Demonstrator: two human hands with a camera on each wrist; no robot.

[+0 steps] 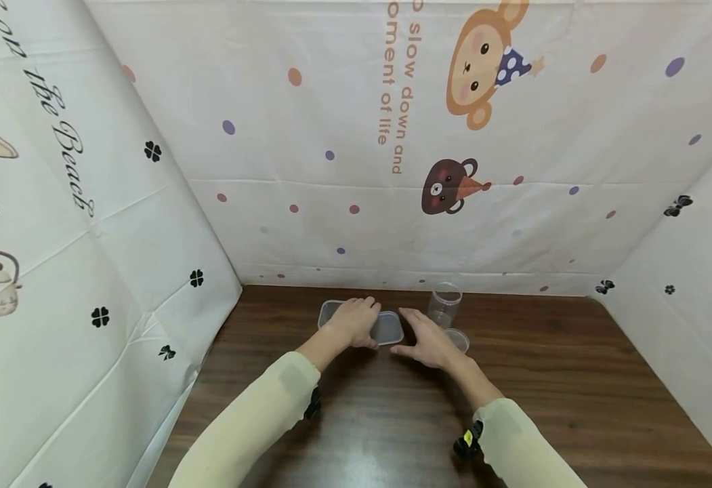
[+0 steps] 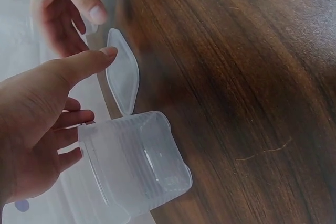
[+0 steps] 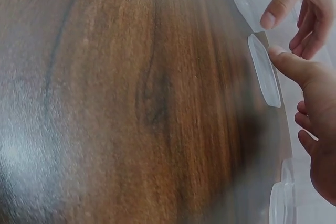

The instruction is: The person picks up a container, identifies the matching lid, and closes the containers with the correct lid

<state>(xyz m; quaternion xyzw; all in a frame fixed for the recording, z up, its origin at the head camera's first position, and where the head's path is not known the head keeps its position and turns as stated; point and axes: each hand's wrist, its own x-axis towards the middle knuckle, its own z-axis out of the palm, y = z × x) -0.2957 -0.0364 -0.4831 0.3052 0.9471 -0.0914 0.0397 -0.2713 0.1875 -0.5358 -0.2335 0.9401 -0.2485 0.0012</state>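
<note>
My left hand (image 1: 352, 324) reaches over a clear rectangular plastic container (image 1: 329, 310) near the table's back edge. In the left wrist view its fingers are loosely bent by the rim of the container (image 2: 121, 166), and its thumb extends over a flat translucent lid (image 2: 125, 85). That rectangular lid (image 1: 387, 328) lies between the two hands. My right hand (image 1: 429, 342) hovers to the right of it, thumb and fingers spread, gripping nothing. In the right wrist view, the right thumb points at the far end of the lid (image 3: 265, 74).
A clear round jar (image 1: 444, 305) stands behind the right hand, with a round clear lid (image 1: 456, 340) lying in front of it. The dark wooden table (image 1: 551, 379) meets a printed white cloth wall (image 1: 331, 224) at the back and similar cloth at both sides.
</note>
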